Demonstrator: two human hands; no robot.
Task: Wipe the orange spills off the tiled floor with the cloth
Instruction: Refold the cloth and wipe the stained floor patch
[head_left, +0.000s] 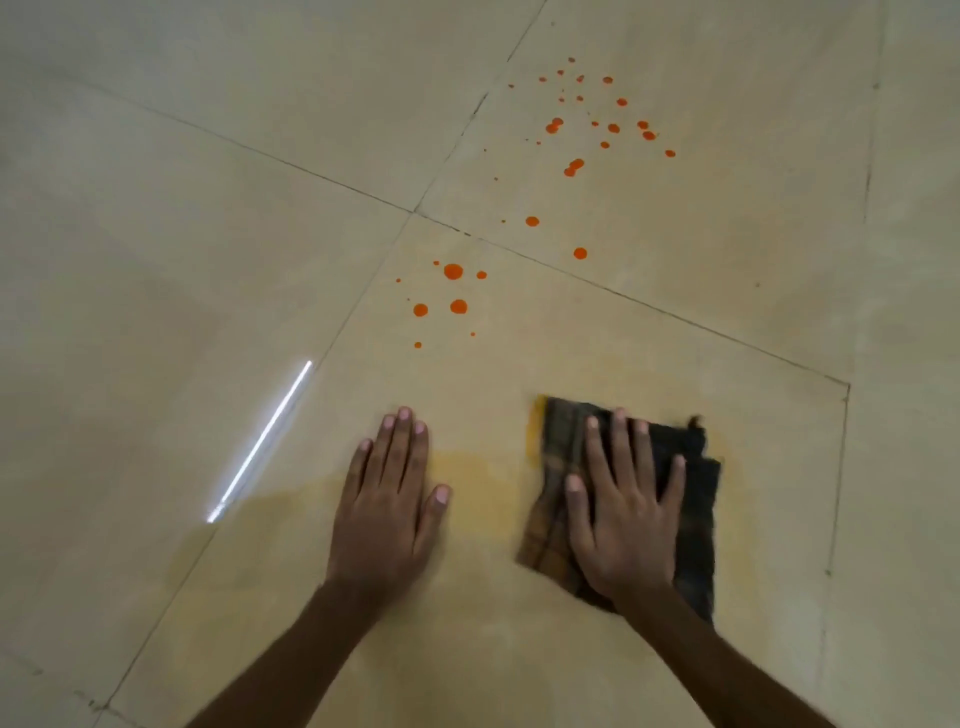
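Right hand (626, 512) presses the cloth (691, 483) flat-fingered to scrub; left hand (387, 512), flat and empty, braces on the floor (156, 260).

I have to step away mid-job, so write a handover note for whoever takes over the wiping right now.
Left hand: open, flat on the floor, holding nothing.
Right hand: open, pressed flat on the cloth on the near tile.
Done: the near patch is wiped down to a faint yellow smear around the hands.
Left: the near drops ahead of the left hand, and the far drops on the next tile, past the grout line. The smear may want a second pass.
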